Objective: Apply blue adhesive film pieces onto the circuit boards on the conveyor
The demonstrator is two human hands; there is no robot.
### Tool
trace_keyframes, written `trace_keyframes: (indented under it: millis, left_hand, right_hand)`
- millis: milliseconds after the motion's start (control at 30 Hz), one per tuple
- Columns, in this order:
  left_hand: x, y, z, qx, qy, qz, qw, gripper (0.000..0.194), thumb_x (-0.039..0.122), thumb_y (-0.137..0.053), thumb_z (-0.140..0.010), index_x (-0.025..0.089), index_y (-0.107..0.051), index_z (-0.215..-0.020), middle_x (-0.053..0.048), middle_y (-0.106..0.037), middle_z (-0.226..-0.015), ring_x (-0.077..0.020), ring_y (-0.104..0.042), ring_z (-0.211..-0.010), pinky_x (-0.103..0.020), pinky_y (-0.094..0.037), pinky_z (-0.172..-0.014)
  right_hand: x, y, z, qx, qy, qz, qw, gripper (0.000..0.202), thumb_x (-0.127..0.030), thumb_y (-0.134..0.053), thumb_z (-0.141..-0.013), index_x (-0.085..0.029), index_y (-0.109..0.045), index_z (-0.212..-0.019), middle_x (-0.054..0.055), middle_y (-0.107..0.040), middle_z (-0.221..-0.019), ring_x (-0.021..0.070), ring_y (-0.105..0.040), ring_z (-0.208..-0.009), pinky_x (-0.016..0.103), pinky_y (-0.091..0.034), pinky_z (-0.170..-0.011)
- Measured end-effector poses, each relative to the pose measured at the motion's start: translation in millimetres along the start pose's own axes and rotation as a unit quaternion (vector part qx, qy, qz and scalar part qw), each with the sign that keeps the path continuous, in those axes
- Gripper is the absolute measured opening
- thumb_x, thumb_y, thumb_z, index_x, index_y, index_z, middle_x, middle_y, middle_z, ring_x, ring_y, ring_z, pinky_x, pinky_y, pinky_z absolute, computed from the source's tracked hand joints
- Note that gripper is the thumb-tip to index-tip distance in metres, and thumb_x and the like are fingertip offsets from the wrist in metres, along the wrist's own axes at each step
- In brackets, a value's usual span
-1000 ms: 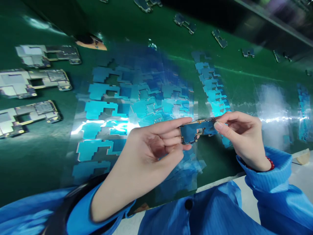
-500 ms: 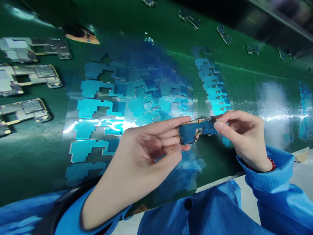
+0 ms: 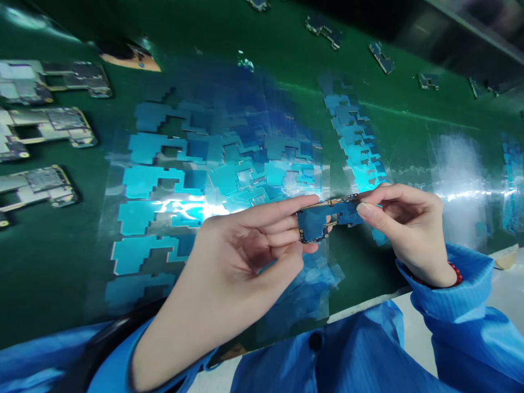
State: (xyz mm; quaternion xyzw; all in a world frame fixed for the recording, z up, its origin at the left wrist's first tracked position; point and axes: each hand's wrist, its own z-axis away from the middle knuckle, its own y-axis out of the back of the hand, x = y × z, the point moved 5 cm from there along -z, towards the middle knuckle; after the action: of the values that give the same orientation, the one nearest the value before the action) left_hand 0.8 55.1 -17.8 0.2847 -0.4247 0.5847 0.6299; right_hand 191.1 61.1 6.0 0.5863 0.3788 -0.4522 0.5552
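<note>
While the circuit board (image 3: 311,224) runs lengthwise left to right, the left hand (image 3: 241,262) cups its broad end in loosely spread fingers; the right hand (image 3: 411,224) pinches the other.

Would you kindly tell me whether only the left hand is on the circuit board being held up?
No, the right hand pinches one end of the circuit board while the left hand supports the other.

Counting two hands (image 3: 237,267), one held board (image 3: 313,222), three bigger boards (image 3: 67,118) well left of it, at least five small boards (image 3: 381,58) beyond it, plus blue films (image 3: 144,181) overlapping too much to tally lol.
</note>
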Motion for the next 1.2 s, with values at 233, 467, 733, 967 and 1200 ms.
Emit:
trace_keyframes:
  millis: [233, 467, 733, 967, 1200]
  left_hand:
    - [0.2, 1.0, 0.9, 0.006, 0.000, -0.015, 1.000, 0.039, 0.023, -0.070, -0.066, 0.027, -0.076, -0.104, 0.006, -0.061, -0.056, -0.0147, -0.065, -0.058, -0.036, -0.062, -0.079]
    - [-1.3, 2.9, -1.9, 0.015, 0.009, -0.038, 0.999, 0.035, 0.028, -0.077, -0.068, 0.027, -0.077, -0.103, 0.002, -0.071, -0.063, -0.0199, -0.072, -0.065, -0.029, -0.063, -0.068]
    - [-4.2, 0.9, -4.0, 0.029, 0.012, -0.008, 0.999, 0.031, 0.028, -0.080, -0.068, 0.026, -0.077, -0.098, 0.003, -0.075, -0.067, -0.0198, -0.073, -0.064, -0.029, -0.064, -0.072]
    - [-3.1, 4.0, -3.4, 0.071, 0.010, -0.059, 0.996, 0.023, 0.028, -0.079, -0.068, 0.025, -0.077, -0.091, 0.005, -0.072, -0.060, -0.0168, -0.071, -0.057, -0.026, -0.064, -0.063]
    - [-3.2, 3.7, -5.9, 0.076, -0.007, -0.059, 0.995, 0.014, 0.025, -0.078, -0.067, 0.021, -0.074, -0.080, 0.005, -0.072, -0.062, -0.0158, -0.071, -0.053, -0.022, -0.062, -0.055]
  right_hand:
    - [0.6, 0.7, -0.5, 0.003, 0.001, 0.002, 1.000, 0.008, -0.022, -0.080, -0.072, -0.023, -0.072, -0.070, -0.002, -0.071, -0.068, 0.0123, -0.066, -0.062, 0.023, -0.059, -0.057]
    - [-0.1, -1.0, -0.5, -0.008, 0.011, -0.007, 1.000, 0.010, -0.015, -0.079, -0.072, -0.023, -0.073, -0.072, -0.003, -0.071, -0.069, 0.0112, -0.067, -0.063, 0.022, -0.060, -0.061]
    - [0.9, -2.1, 1.0, -0.017, 0.011, -0.028, 0.999, 0.022, -0.002, -0.076, -0.071, -0.023, -0.074, -0.074, -0.005, -0.072, -0.071, 0.0085, -0.066, -0.064, 0.017, -0.058, -0.061]
    - [2.5, -5.2, 2.4, -0.029, 0.008, -0.056, 0.998, 0.021, -0.001, -0.075, -0.072, -0.022, -0.075, -0.075, -0.004, -0.073, -0.074, 0.0076, -0.067, -0.066, 0.016, -0.058, -0.064]
    - [2.4, -7.8, 4.4, -0.037, 0.008, -0.066, 0.997, 0.017, -0.003, -0.075, -0.072, -0.019, -0.074, -0.076, -0.001, -0.072, -0.074, 0.0093, -0.068, -0.069, 0.018, -0.060, -0.069]
